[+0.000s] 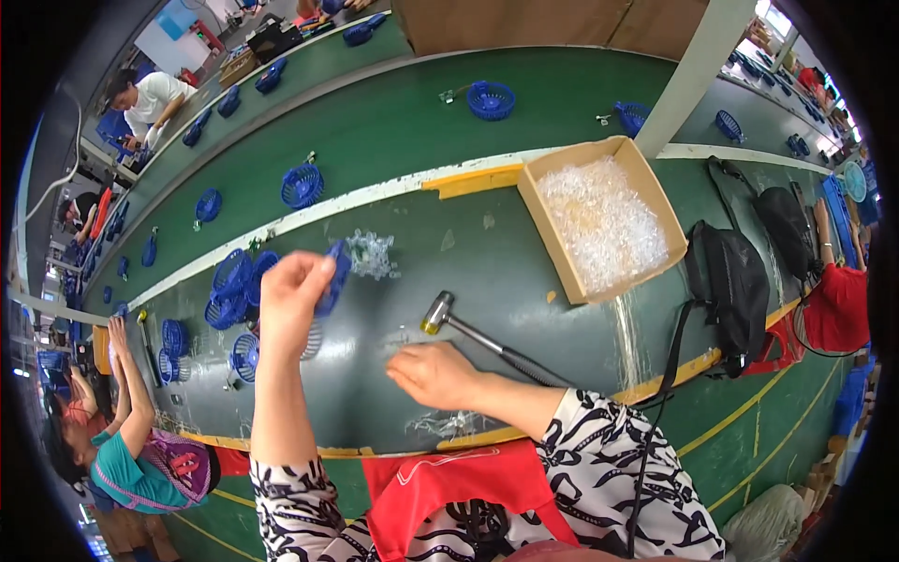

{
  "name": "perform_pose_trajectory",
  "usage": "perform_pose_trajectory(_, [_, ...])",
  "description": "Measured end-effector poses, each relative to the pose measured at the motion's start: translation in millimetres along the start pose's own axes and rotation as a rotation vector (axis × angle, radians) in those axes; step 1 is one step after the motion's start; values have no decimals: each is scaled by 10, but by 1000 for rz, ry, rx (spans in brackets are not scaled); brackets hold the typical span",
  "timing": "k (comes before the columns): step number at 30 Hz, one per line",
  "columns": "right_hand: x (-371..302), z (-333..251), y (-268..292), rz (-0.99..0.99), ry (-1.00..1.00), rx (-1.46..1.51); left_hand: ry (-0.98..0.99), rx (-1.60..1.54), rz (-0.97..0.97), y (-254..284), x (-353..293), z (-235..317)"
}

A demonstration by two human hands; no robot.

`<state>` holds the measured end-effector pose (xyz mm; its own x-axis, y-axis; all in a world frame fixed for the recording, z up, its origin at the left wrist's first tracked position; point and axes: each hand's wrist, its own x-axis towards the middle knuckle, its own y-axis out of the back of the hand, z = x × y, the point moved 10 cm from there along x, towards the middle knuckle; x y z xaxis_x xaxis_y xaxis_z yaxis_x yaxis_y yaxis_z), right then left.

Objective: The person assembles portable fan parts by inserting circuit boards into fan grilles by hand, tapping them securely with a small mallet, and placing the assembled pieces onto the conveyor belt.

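Note:
My left hand [295, 288] is raised over the bench, its fingers closed on a blue plastic part [335, 277] seen nearly edge-on and partly hidden by the hand. My right hand [434, 373] rests low over the bench top with its fingers curled together; whatever they may hold cannot be made out. Just beyond it lies a hammer [482, 342] with a yellowish face and a dark grip. A small heap of clear plastic pieces [373, 255] sits beyond the left hand, and more clear bits [454, 423] lie near the bench's front edge.
An open cardboard box [604, 225] full of clear pieces stands at right, beside a black bag [730, 290]. Blue slatted round baskets [229, 281] cluster at left; others ride the green conveyor [393, 117]. A post [698, 75] rises behind the box. A co-worker [140, 440] sits at left.

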<state>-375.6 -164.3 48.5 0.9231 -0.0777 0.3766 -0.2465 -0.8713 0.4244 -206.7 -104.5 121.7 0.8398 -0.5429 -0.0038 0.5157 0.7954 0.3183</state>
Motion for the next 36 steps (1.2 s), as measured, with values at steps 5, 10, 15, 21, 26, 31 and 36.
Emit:
perform_pose_trajectory(5, [17,-30,-57,-28,15,-18,-331,400,149,-532,1042,261])
perform_pose_trajectory(10, [-15,-85,-38,-73,11,-87,-770,618,-4,-1851,1575,537])
perform_pose_trajectory(15, [-92,-57,-115,-227,-4,-75,-696,665,-274,-2973,2020,436])
perform_pose_trajectory(21, [-177,-4,-271,-278,30,-128,-610,831,-301,-3401,2268,289])
perform_pose_trajectory(26, [-74,-50,-119,-270,-1,-123,-701,629,-180,-3023,2003,402])
perform_pose_trajectory(31, [-35,-18,-78,-150,6,-75,-811,489,114,-1986,1572,733])
perform_pose_trajectory(36, [-12,-70,-34,-102,58,-117,-666,682,276,-1056,1469,243])
